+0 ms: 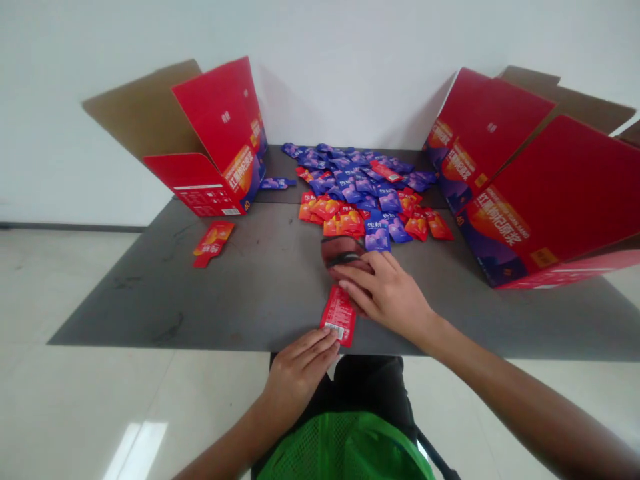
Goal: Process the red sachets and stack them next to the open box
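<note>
Now, left grip (pixel 300 373) on red sachet (pixel 339 315); right grip (pixel 385 293) narrow over it; cartons (pixel 210 127) open.

A bright green mesh garment (pixel 345 450) with a fine pattern of small holes covers the person's chest; a thin black strap (pixel 437 457) runs from its right side; black clothing (pixel 367 390) covers the lap; the left hand (pixel 297 373) and right hand (pixel 385 293) are bare; so are the left forearm (pixel 225 447) and right forearm (pixel 505 387).
</note>
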{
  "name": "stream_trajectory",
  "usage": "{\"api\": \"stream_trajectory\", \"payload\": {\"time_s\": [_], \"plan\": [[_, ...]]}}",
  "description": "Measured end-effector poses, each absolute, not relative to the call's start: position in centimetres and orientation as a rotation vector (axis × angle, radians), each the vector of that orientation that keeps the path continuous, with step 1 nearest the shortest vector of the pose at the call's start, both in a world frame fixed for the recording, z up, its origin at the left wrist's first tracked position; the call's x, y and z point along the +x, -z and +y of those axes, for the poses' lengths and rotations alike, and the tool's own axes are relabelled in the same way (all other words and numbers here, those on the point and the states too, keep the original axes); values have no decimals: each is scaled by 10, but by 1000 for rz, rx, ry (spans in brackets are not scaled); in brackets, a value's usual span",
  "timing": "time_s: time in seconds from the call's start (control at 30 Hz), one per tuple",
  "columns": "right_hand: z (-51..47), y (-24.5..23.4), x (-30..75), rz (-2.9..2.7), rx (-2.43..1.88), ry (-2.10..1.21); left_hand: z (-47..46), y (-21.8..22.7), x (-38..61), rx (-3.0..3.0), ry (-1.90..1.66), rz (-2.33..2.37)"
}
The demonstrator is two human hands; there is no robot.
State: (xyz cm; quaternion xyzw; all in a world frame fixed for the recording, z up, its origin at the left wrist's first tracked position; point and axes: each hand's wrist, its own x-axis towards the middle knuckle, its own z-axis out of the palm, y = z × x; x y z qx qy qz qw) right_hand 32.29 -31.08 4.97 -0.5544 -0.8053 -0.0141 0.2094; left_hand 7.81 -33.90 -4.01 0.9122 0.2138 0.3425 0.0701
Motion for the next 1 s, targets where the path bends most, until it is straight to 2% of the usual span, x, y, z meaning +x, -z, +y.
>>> {"api": "stream_trajectory", "payload": {"time_s": [0.17, 0.3, 0.5, 0.63, 0.77, 0.9, 1.0], "plan": [[-346, -24, 292, -2447, -1364, -188, -340, 39, 78, 2733, -1014, 683], [-309, -11, 322, -2369, -1535, -91, -339, 33, 80, 2752, -1023, 661], [-279, -46, 351, -2253, -1664, 155, -339, 34, 80, 2763, -1036, 657], [-326, -54, 312, -2304, -1477, 8, -339, 38, 79, 2739, -1026, 664], [-353, -28, 288, -2435, -1377, -156, -340, 39, 78, 2728, -1021, 695], [-323, -10, 314, -2358, -1527, -132, -340, 34, 80, 2740, -1013, 650], [-290, -18, 343, -2332, -1666, -28, -340, 32, 80, 2744, -1047, 645]]}}
